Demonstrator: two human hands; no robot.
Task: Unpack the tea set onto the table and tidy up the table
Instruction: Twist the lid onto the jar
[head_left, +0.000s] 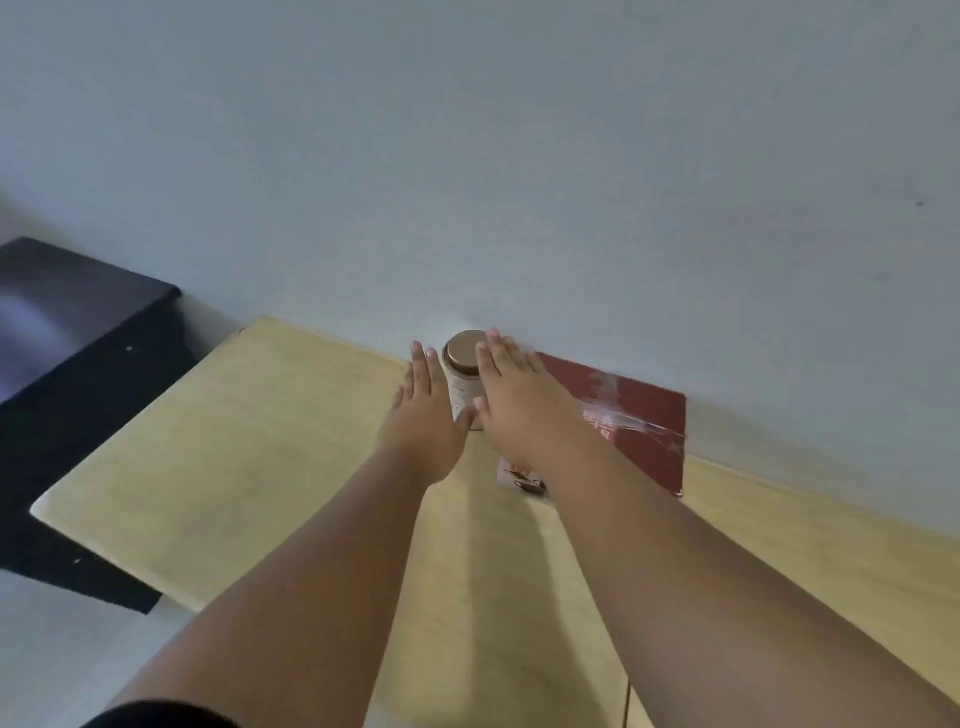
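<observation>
A round tin (461, 368) with a copper-coloured lid stands upright at the far edge of the light wooden table (249, 447), against the wall. My left hand (423, 421) is flat with fingers straight, just left of the tin. My right hand (511, 400) is flat too, on the tin's right side, partly covering it. Neither hand grips anything that I can see. A red box (641, 421) with clear tape across its top lies right of the tin, behind my right hand.
A pale wall (519, 156) rises directly behind the table. A black piece of furniture (72, 332) stands left of the table's left edge. The table's left corner (39, 512) is rounded, with pale floor below it.
</observation>
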